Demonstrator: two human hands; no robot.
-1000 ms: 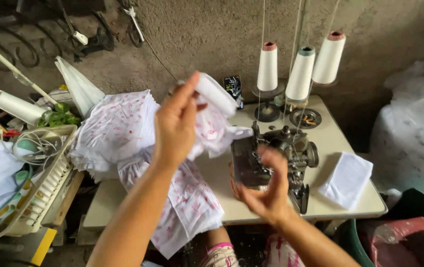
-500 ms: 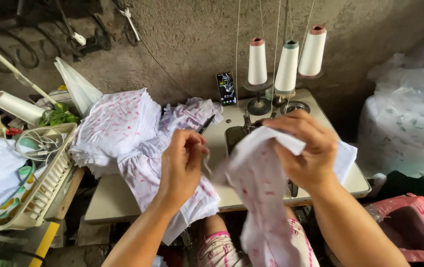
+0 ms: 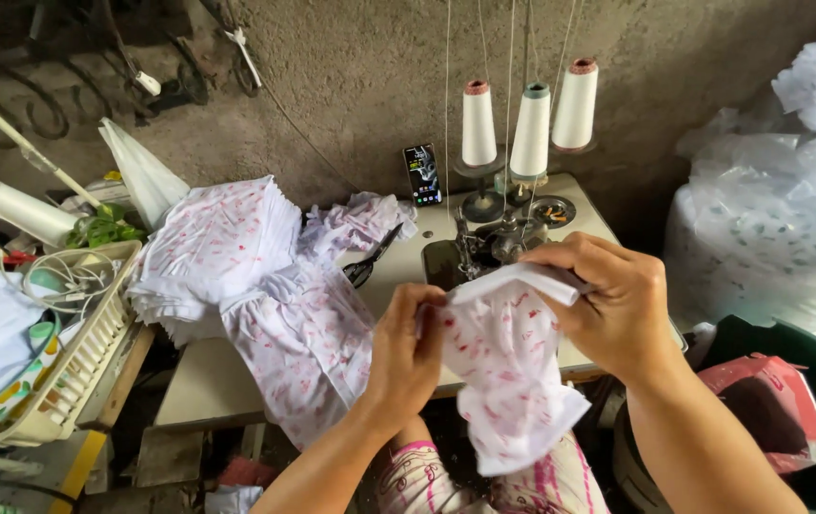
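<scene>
The table (image 3: 227, 381) runs from the wall toward the person and is mostly covered. At the far right, off the table, bulky clear plastic bags (image 3: 769, 228) of white cloth stand against the wall. On the table's left half sits a stack (image 3: 213, 252) of white cloth with pink print, and a garment (image 3: 308, 352) of the same cloth hangs from it over the front edge. Left of the table, a white basket (image 3: 65, 381) holds cables and white fabric. On the right half stands the sewing machine (image 3: 484, 247), dark and partly hidden by the hands. Behind it, at the back edge, three thread cones (image 3: 529, 128) stand upright in a row, their threads rising out of view. A phone (image 3: 421, 174) leans against the wall just left of the cones. Scissors (image 3: 370, 262) lie between the stack and the machine.

Above the front edge, in front of the machine, the person holds a cloth piece (image 3: 508, 381), white with pink marks, which hangs down below the table's edge toward the lap. The right hand (image 3: 617, 305) grips its folded top edge, fingers curled closed over the cloth. The left hand (image 3: 408, 357) pinches the piece's left side, fingers closed on the fabric with the thumb hidden behind it.
</scene>
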